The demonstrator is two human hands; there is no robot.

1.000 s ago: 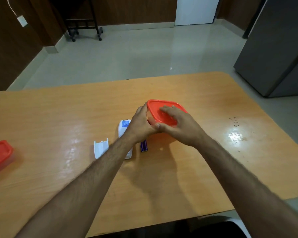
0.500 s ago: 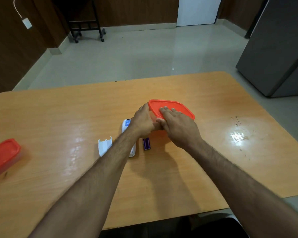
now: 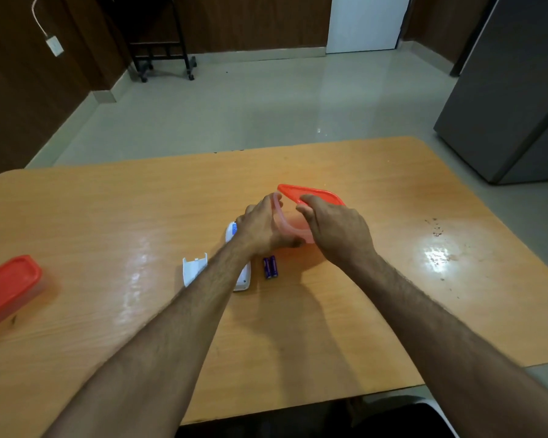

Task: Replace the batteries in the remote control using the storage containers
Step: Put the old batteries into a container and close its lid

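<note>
A clear storage container stands mid-table with its red lid tilted up at the near left side. My left hand grips the container's left rim. My right hand holds the lid's near edge, lifting it. The white remote control lies under my left forearm, partly hidden. Its detached white battery cover lies to its left. Two purple batteries lie side by side just right of the remote.
A second container with a red lid sits closed at the wooden table's left edge. Beyond the table are a grey cabinet at right and a black wheeled stand on the floor.
The red lid was flat on the container; now its near left side has come up off the rim in my right hand. My left hand has shifted onto the container's rim.
</note>
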